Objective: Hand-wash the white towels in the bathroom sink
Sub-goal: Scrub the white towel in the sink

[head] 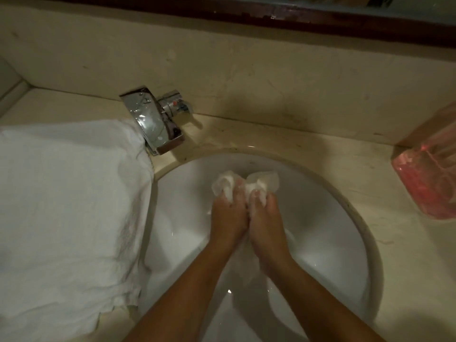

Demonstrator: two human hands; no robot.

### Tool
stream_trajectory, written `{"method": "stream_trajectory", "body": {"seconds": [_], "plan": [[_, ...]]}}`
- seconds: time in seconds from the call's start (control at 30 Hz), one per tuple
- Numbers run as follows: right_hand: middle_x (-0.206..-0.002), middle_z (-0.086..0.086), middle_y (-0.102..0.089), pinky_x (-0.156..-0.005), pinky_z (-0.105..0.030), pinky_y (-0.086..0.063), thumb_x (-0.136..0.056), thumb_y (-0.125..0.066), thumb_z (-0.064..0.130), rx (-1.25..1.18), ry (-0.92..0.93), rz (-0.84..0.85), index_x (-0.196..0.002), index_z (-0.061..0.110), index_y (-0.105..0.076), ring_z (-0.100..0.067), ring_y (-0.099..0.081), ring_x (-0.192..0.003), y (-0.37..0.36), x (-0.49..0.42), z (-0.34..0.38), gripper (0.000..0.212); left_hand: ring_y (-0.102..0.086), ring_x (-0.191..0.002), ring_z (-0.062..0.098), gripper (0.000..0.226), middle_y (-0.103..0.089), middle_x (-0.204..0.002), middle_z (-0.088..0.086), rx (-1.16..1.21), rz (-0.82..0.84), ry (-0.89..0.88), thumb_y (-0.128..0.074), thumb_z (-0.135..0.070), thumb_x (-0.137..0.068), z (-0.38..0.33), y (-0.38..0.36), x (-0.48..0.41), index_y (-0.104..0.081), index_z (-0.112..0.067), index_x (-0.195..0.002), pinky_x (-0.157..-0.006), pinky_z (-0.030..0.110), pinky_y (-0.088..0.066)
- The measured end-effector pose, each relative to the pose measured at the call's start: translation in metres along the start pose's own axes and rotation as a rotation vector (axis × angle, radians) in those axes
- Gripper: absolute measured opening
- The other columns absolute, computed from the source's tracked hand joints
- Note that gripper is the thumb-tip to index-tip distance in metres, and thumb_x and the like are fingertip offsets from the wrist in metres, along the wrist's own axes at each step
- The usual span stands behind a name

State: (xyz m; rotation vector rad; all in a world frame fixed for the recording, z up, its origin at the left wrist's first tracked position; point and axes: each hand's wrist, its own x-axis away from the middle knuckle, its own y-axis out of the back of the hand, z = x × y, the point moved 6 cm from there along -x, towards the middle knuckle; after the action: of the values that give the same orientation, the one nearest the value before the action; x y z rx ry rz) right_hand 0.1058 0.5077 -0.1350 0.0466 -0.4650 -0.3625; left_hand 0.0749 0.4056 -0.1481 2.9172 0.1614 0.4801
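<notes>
Towel (247, 185) in left hand (228, 218), right hand (266, 222)

No word, number or brand can be read anywhere. The only sign is a small red dot on the handle body of the shiny chrome mixer tap (153, 119), which stands on the counter just beyond the far left rim of the round white ceramic sink (333, 218). A darker mark sits just beside the dot, too blurred to make out. The pink translucent plastic bag (429, 178), on the counter to the right of the sink, shows pale patches, but they are too blurred to tell as print.
</notes>
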Motion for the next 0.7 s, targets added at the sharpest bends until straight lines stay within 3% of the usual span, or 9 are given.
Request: {"method": "stream_trajectory", "body": {"seconds": [0.07,0.13,0.23,0.3,0.37,0.5,0.57,0.63,0.7], "plan": [[-0.116,-0.005,-0.070,-0.095,-0.039,-0.055,-0.111,-0.043,0.047,0.013,-0.036,-0.057,-0.127,0.025,-0.058,-0.024,-0.069,-0.105,0.006,-0.020,0.005,0.032,-0.065,-0.066,-0.004,0.037,-0.069,-0.075,-0.007,-0.030,0.047,-0.028,-0.043,-0.042,-0.110,-0.007,-0.011,0.009,-0.067,-0.021,-0.091,-0.059,0.006,-0.044],[-0.129,-0.005,-0.067,-0.106,-0.036,-0.050,-0.111,-0.043,0.046,0.079,0.000,0.006,-0.130,0.029,-0.058,-0.024,-0.066,-0.116,-0.001,-0.016,0.002,0.030,-0.063,-0.067,0.002,0.036,-0.066,-0.075,-0.008,-0.065,-0.007,-0.022,-0.042,-0.042,-0.111,-0.018,-0.008,0.000,-0.062,-0.022,-0.088,-0.056,0.005,-0.040],[-0.117,0.013,-0.066,-0.098,-0.034,-0.051,-0.112,-0.042,0.046,0.004,-0.021,0.071,-0.129,0.037,-0.055,-0.002,-0.065,-0.106,-0.005,0.007,-0.005,0.024,-0.065,-0.056,0.000,0.041,-0.069,-0.061,-0.005,0.060,-0.011,0.080,-0.046,-0.047,-0.109,-0.014,0.002,-0.009,-0.065,-0.021,-0.083,-0.053,0.017,-0.047],[-0.119,0.008,-0.064,-0.098,-0.032,-0.050,-0.113,-0.045,0.036,0.028,-0.012,0.023,-0.133,0.031,-0.054,-0.010,-0.065,-0.109,0.004,-0.007,-0.002,0.023,-0.070,-0.069,-0.003,0.034,-0.075,-0.073,-0.009,0.087,0.083,0.081,-0.052,-0.046,-0.107,-0.004,-0.009,0.012,-0.072,-0.021,-0.095,-0.067,0.018,-0.056],[-0.122,-0.005,-0.066,-0.091,-0.029,-0.054,-0.113,-0.046,0.031,0.019,-0.048,-0.019,-0.133,0.015,-0.060,-0.024,-0.068,-0.113,0.006,-0.018,-0.002,0.030,-0.071,-0.083,0.000,0.031,-0.075,-0.084,-0.009,0.062,0.076,0.064,-0.055,-0.051,-0.104,-0.002,-0.014,0.019,-0.071,-0.025,-0.101,-0.081,0.020,-0.057],[-0.123,0.009,-0.069,-0.093,-0.027,-0.054,-0.112,-0.040,0.048,-0.042,-0.061,0.093,-0.134,0.033,-0.058,-0.004,-0.066,-0.108,-0.005,0.010,-0.015,0.033,-0.074,-0.079,0.018,0.042,-0.076,-0.076,0.000,0.086,-0.035,0.166,-0.054,-0.050,-0.104,-0.003,0.002,-0.008,-0.071,-0.016,-0.086,-0.074,0.033,-0.057],[-0.128,0.001,-0.067,-0.095,-0.030,-0.054,-0.109,-0.042,0.048,0.011,-0.015,0.064,-0.134,0.029,-0.057,-0.009,-0.066,-0.111,0.001,-0.003,-0.006,0.035,-0.075,-0.086,0.016,0.037,-0.078,-0.086,-0.001,0.090,0.018,0.131,-0.055,-0.046,-0.105,-0.003,-0.005,0.010,-0.073,-0.015,-0.094,-0.081,0.034,-0.059],[-0.134,-0.008,-0.063,-0.092,-0.032,-0.055,-0.110,-0.044,0.038,-0.054,-0.021,0.059,-0.138,0.015,-0.056,-0.018,-0.067,-0.113,0.000,-0.013,0.002,0.038,-0.074,-0.097,0.016,0.028,-0.078,-0.099,-0.001,0.075,0.048,0.094,-0.056,-0.045,-0.105,0.003,-0.013,0.021,-0.070,-0.020,-0.104,-0.090,0.034,-0.058],[-0.128,-0.008,-0.069,-0.092,-0.031,-0.056,-0.114,-0.044,0.033,-0.100,-0.039,0.046,-0.131,0.018,-0.060,-0.019,-0.070,-0.111,-0.002,-0.006,-0.009,0.028,-0.074,-0.096,0.019,0.034,-0.077,-0.097,0.001,0.047,-0.029,0.106,-0.056,-0.046,-0.105,0.000,-0.002,0.005,-0.070,-0.016,-0.100,-0.085,0.034,-0.057]]}}
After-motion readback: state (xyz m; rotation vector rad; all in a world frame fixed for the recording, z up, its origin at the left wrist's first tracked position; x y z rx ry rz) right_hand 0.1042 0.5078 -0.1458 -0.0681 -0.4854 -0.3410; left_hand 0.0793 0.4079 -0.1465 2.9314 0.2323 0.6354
